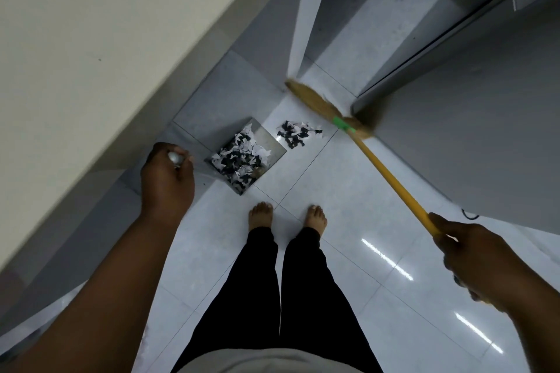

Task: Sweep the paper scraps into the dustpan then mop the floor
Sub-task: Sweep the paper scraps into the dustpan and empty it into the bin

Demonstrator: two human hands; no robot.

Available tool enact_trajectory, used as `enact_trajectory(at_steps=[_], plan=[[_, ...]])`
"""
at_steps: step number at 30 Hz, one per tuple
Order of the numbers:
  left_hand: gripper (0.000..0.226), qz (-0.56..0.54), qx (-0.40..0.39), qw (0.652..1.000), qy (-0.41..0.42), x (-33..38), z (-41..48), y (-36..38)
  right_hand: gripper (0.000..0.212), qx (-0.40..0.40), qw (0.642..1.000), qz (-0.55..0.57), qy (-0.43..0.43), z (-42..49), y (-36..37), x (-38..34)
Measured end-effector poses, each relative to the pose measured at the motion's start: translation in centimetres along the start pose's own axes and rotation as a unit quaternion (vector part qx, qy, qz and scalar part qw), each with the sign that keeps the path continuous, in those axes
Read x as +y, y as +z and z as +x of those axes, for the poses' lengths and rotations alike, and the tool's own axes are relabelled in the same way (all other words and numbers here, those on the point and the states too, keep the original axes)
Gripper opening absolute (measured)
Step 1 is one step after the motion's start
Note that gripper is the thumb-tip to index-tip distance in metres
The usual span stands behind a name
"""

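Left hand [168, 179] is gripping the silver dustpan handle [175, 157], fingers curling fully round it, only the handle end showing past the knuckles. Right hand [472, 257] is wrapping closed round the top end of the yellow broom stick [391, 179]. Just beyond the left fingers the metal dustpan [270, 142] is sitting on the tile floor [348, 191], mouth facing away from them and already holding most of the paper scraps [239, 160]. A smaller loose pile [298, 133] is lying just outside the pan lip, between it and the broom head [318, 104]. The head is sitting at the far end of the stick from the right fingers, past the green tape band [342, 124], and is blurring; can't tell if the bristles are touching the floor. Step in hand, as I read it: the final sweep. Advising short, low strokes pulling the pile toward the left fingers, with the pan lip pressing flat to the tile so nothing is slipping under. Easy on speed, since light scraps may be scattering toward the bare feet [260, 215]. Mopping is not yet starting.
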State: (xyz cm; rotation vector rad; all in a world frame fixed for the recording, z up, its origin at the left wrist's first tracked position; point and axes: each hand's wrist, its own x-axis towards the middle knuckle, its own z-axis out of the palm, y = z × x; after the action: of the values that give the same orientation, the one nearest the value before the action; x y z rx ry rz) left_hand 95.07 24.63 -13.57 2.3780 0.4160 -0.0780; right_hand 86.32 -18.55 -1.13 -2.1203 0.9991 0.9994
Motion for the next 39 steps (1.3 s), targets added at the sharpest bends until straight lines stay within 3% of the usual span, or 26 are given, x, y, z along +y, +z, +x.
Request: enact_trajectory(at_steps=[2,4,7,10,14,17,22,27,30,39], plan=[[0.008,-0.010,-0.011,1.000,-0.001,0.2,-0.4,0.2,0.017,-0.012,0.997,0.049,0.051,1.2,1.4,0.1],[0.008,-0.015,-0.017,1.000,0.007,0.3,-0.7,0.7,0.024,-0.024,0.995,0.044,0.087,1.8,3.4,0.1],[0.007,-0.019,-0.010,0.999,0.024,0.5,-0.7,1.5,0.027,-0.033,0.994,0.012,0.106,1.7,6.6,0.2],[0.007,-0.014,-0.006,0.999,0.045,0.9,-0.5,2.2,0.030,-0.085,0.985,0.080,0.127,0.8,8.7,0.3],[0.008,-0.012,-0.022,0.998,0.054,1.4,-0.4,2.5,0.016,-0.153,0.979,0.082,0.105,-2.0,8.7,-0.1],[0.008,-0.015,-0.017,0.999,0.046,1.5,-0.5,2.3,0.021,-0.191,0.977,0.064,0.071,-5.3,6.9,0.6],[0.007,-0.003,-0.016,0.999,0.039,0.8,-0.4,1.6,0.034,-0.150,0.987,-0.052,-0.005,-9.2,3.5,2.6],[0.009,-0.019,0.000,1.000,0.012,-0.5,-0.8,0.6,0.038,-0.075,0.997,0.027,0.013,-9.1,1.3,2.2],[0.014,-0.031,0.011,0.999,0.011,-1.4,-1.7,0.0,0.035,-0.057,0.998,0.003,-0.003,-7.2,0.9,1.5],[0.013,-0.018,0.035,0.999,-0.034,-3.5,-3.8,-2.2,0.043,-0.014,0.993,-0.119,-0.010,-1.9,6.7,-1.0]])
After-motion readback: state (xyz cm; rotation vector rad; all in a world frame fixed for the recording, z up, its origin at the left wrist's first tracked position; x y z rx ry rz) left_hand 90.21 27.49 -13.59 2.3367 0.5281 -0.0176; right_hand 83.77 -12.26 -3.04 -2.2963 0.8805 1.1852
